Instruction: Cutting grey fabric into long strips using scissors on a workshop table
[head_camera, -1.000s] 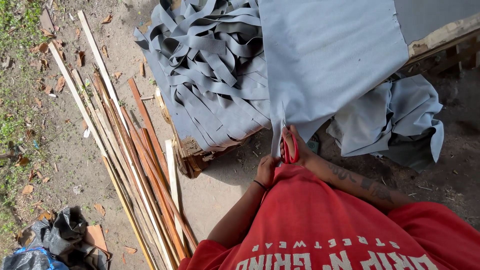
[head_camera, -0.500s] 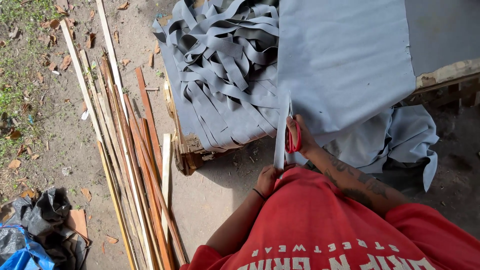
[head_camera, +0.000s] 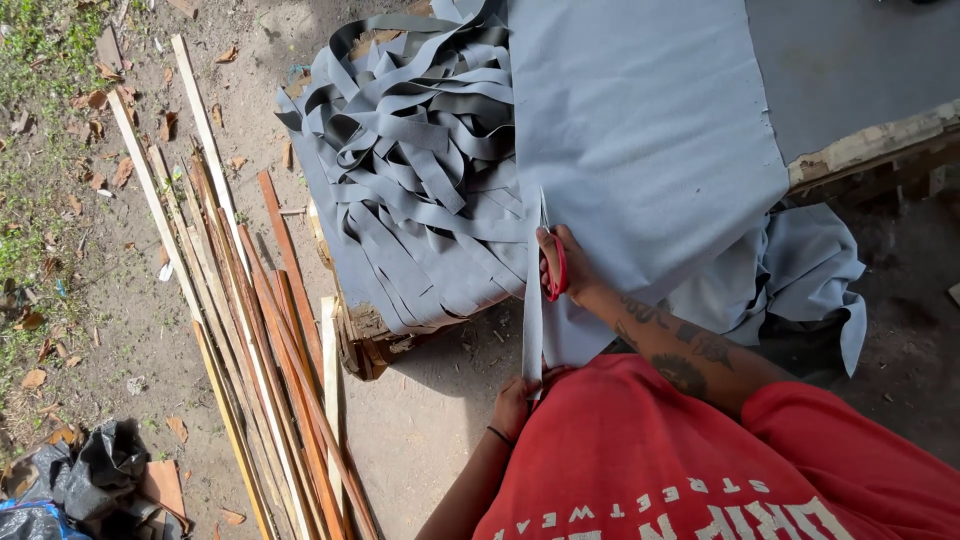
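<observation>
Scissors (head_camera: 551, 262), red-handled, gripped in right hand (head_camera: 565, 265), fingers through the handles and closed around them; blades pointing away from the body into the edge of a large grey cloth sheet (head_camera: 650, 140). Narrow grey strip (head_camera: 532, 320) partly cut free, running from the blades back toward the body. Left hand (head_camera: 515, 402) pinched shut on the near end of that strip, pulled taut, just below the scissor hand. Left of the scissor grip: heap of cut grey strips (head_camera: 420, 170) on a wooden table (head_camera: 365, 335). Farther left, well apart: long wooden slats (head_camera: 250, 330) on the dirt ground. Red shirt (head_camera: 700, 460) nearest the camera.
</observation>
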